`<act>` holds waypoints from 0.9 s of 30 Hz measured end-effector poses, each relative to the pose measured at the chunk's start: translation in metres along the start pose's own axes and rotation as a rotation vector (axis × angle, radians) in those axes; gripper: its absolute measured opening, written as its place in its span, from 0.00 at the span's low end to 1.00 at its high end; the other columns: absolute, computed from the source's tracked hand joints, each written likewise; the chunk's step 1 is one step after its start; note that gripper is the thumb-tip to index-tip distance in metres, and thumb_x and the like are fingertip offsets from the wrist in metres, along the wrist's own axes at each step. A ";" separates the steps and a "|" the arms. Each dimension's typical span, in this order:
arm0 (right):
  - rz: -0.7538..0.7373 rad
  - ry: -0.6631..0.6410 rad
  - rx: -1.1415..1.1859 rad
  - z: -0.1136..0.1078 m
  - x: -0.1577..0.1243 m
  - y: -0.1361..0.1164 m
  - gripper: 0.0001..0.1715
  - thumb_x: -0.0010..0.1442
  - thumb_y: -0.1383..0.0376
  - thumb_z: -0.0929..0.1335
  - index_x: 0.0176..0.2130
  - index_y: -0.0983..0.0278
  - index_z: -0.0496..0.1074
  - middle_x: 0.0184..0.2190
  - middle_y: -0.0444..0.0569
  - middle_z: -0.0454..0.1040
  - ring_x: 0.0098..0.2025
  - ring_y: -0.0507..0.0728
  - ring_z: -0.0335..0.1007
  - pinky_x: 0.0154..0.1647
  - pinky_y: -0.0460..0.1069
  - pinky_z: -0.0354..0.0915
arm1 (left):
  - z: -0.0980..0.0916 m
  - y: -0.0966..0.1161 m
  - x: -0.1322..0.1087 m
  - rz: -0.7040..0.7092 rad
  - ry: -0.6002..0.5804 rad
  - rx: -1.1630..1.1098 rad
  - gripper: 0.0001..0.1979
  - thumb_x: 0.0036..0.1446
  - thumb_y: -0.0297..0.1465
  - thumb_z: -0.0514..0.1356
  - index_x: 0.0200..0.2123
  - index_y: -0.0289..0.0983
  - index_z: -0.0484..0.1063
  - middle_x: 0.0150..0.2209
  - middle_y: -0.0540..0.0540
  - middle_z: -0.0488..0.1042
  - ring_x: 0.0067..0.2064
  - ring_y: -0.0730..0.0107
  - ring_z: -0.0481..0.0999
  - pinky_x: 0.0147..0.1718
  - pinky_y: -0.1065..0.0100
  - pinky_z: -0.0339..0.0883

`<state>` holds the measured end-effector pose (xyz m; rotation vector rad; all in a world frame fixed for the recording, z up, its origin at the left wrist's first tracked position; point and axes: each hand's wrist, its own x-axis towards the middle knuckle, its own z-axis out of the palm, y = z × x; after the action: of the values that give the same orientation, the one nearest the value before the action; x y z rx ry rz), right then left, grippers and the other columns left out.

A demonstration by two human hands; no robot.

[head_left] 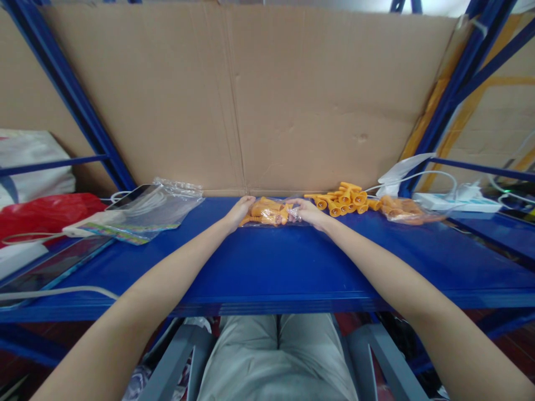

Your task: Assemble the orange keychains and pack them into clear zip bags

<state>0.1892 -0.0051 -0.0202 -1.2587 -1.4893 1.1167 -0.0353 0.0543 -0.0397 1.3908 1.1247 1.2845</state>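
A clear plastic bag of orange pieces (268, 211) lies near the back of the blue shelf, between both hands. My left hand (242, 209) is closed on its left end. At the other end, my right hand (306, 213) grips the gathered plastic. Just right of that hand is a pile of loose orange funnel-shaped pieces (345, 199). Another clear bag with orange pieces (403, 210) rests farther right, touching or nearly touching the pile.
A tall cardboard sheet (317, 100) stands behind the blue shelf (267, 267). Clear empty bags (167, 206), a red bag (54, 214) and a tablet (54, 264) are at the left. A white power strip (457, 203) with cables lies at the right.
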 end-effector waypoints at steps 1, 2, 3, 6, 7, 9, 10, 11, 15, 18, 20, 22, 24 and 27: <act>0.006 0.004 0.004 0.000 0.000 0.000 0.17 0.58 0.80 0.67 0.46 0.66 0.70 0.18 0.39 0.71 0.18 0.46 0.63 0.18 0.40 0.53 | 0.000 0.001 0.000 0.001 0.010 -0.006 0.04 0.53 0.32 0.60 0.32 0.38 0.68 0.34 0.48 0.74 0.43 0.65 0.75 0.50 0.60 0.69; 0.009 0.006 0.009 0.000 0.001 0.000 0.15 0.59 0.79 0.67 0.45 0.66 0.70 0.18 0.39 0.71 0.18 0.46 0.63 0.17 0.40 0.52 | 0.000 0.002 0.000 0.003 0.014 -0.006 0.04 0.54 0.32 0.60 0.32 0.39 0.68 0.34 0.48 0.74 0.44 0.64 0.75 0.51 0.60 0.69; 0.008 0.000 0.016 -0.001 0.002 0.001 0.12 0.60 0.78 0.67 0.43 0.66 0.70 0.18 0.40 0.71 0.17 0.46 0.62 0.17 0.40 0.51 | 0.000 0.003 -0.001 0.004 0.010 -0.005 0.04 0.54 0.32 0.59 0.31 0.39 0.67 0.35 0.48 0.75 0.46 0.64 0.75 0.52 0.61 0.69; 0.002 -0.067 0.040 -0.003 0.004 0.002 0.04 0.60 0.74 0.68 0.33 0.67 0.71 0.17 0.42 0.71 0.17 0.45 0.62 0.16 0.40 0.52 | 0.001 0.006 -0.005 0.006 -0.047 -0.009 0.03 0.54 0.32 0.59 0.31 0.39 0.67 0.36 0.47 0.76 0.49 0.63 0.75 0.53 0.61 0.68; 0.009 -0.090 0.054 -0.004 0.004 0.002 0.06 0.59 0.73 0.68 0.30 0.67 0.71 0.17 0.43 0.71 0.17 0.46 0.61 0.16 0.40 0.53 | 0.002 0.007 -0.006 0.006 -0.068 -0.016 0.04 0.54 0.33 0.59 0.31 0.39 0.67 0.36 0.46 0.76 0.49 0.63 0.75 0.53 0.61 0.68; 0.042 -0.112 0.103 -0.005 0.004 0.001 0.08 0.58 0.73 0.69 0.27 0.67 0.71 0.16 0.43 0.70 0.17 0.46 0.62 0.17 0.40 0.56 | 0.005 0.008 -0.010 0.010 -0.093 -0.025 0.05 0.54 0.33 0.59 0.31 0.39 0.67 0.36 0.46 0.77 0.48 0.62 0.76 0.53 0.60 0.68; 0.059 -0.109 0.139 -0.005 0.003 0.001 0.08 0.57 0.74 0.70 0.26 0.68 0.71 0.16 0.43 0.70 0.17 0.46 0.62 0.18 0.40 0.58 | 0.006 0.009 -0.011 0.011 -0.099 -0.026 0.05 0.53 0.34 0.60 0.31 0.39 0.67 0.35 0.46 0.77 0.48 0.61 0.76 0.53 0.59 0.68; 0.069 -0.107 0.180 -0.005 0.002 0.000 0.07 0.56 0.74 0.70 0.27 0.68 0.72 0.17 0.44 0.71 0.18 0.47 0.64 0.19 0.40 0.60 | 0.007 0.009 -0.011 0.013 -0.101 -0.024 0.06 0.53 0.35 0.60 0.31 0.39 0.67 0.35 0.46 0.77 0.48 0.61 0.76 0.53 0.59 0.68; 0.080 -0.110 0.265 -0.004 -0.002 -0.004 0.09 0.55 0.76 0.70 0.25 0.68 0.72 0.20 0.46 0.74 0.21 0.48 0.68 0.23 0.41 0.64 | 0.011 0.007 -0.011 0.017 -0.105 -0.010 0.07 0.55 0.37 0.60 0.32 0.39 0.67 0.36 0.45 0.76 0.47 0.60 0.76 0.49 0.60 0.70; 0.074 -0.105 0.179 -0.003 -0.004 -0.006 0.11 0.58 0.72 0.70 0.24 0.67 0.71 0.16 0.44 0.71 0.17 0.46 0.62 0.18 0.40 0.58 | 0.011 0.005 -0.010 0.020 -0.109 0.018 0.07 0.56 0.37 0.59 0.33 0.39 0.69 0.37 0.46 0.76 0.46 0.62 0.76 0.48 0.62 0.70; 0.061 -0.120 0.080 -0.005 -0.005 -0.006 0.15 0.60 0.70 0.70 0.23 0.67 0.70 0.14 0.44 0.69 0.15 0.45 0.59 0.15 0.39 0.53 | 0.010 0.004 -0.009 0.041 -0.107 0.067 0.07 0.56 0.35 0.59 0.35 0.38 0.70 0.38 0.47 0.76 0.45 0.63 0.76 0.49 0.62 0.70; 0.039 -0.145 -0.042 -0.008 -0.005 -0.005 0.20 0.62 0.68 0.69 0.19 0.67 0.68 0.13 0.44 0.69 0.14 0.44 0.56 0.14 0.40 0.50 | 0.009 0.003 -0.009 0.076 -0.099 0.133 0.06 0.55 0.33 0.60 0.36 0.38 0.72 0.38 0.47 0.77 0.45 0.64 0.76 0.50 0.62 0.69; 0.000 -0.147 -0.157 -0.011 -0.004 -0.003 0.23 0.62 0.65 0.69 0.17 0.67 0.67 0.11 0.44 0.67 0.12 0.44 0.53 0.13 0.40 0.47 | 0.008 0.003 -0.009 0.121 -0.094 0.202 0.06 0.54 0.31 0.60 0.37 0.38 0.73 0.38 0.48 0.77 0.46 0.64 0.76 0.53 0.62 0.67; -0.028 -0.138 -0.257 -0.013 -0.002 -0.001 0.24 0.60 0.63 0.71 0.16 0.67 0.66 0.10 0.43 0.66 0.12 0.44 0.52 0.13 0.40 0.46 | 0.006 0.003 -0.008 0.207 -0.096 0.296 0.05 0.52 0.30 0.61 0.34 0.38 0.74 0.38 0.47 0.78 0.46 0.62 0.76 0.54 0.60 0.66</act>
<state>0.2022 -0.0054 -0.0162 -1.3504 -1.7937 1.0349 -0.0293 0.0457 -0.0388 1.8091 1.1626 1.2133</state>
